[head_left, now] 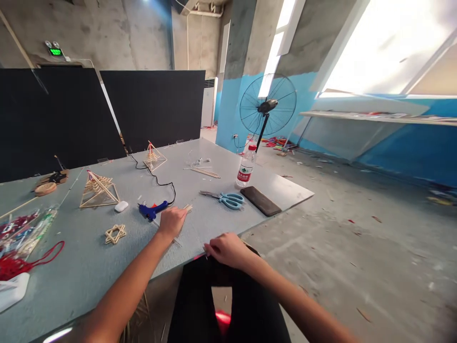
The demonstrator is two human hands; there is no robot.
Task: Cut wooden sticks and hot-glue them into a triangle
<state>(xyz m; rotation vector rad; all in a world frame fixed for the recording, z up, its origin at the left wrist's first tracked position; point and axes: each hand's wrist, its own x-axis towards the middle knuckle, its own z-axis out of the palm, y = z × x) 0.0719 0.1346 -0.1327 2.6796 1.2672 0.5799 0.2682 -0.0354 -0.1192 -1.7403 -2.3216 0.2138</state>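
Observation:
My left hand (172, 222) is closed on the grey table, with the ends of some short wooden sticks (188, 208) poking out past its fingers. Just beyond it lies a blue glue gun (153, 209) with a black cord. My right hand (229, 249) rests at the table's near edge, fingers curled; whatever may be inside them is hidden. Blue-handled scissors (232, 200) lie beyond the right hand, beside a dark phone (261, 201). Left of the glue gun are a small star made of sticks (115, 234) and a white case (121, 206).
Two stick pyramids (99, 189) (154, 157) stand farther back. A water bottle (246, 167) stands near the phone, and loose sticks (206, 172) lie mid-table. Packaged materials (30, 233) and red cord (14, 264) occupy the left side. A large fan (267, 105) stands beyond the table.

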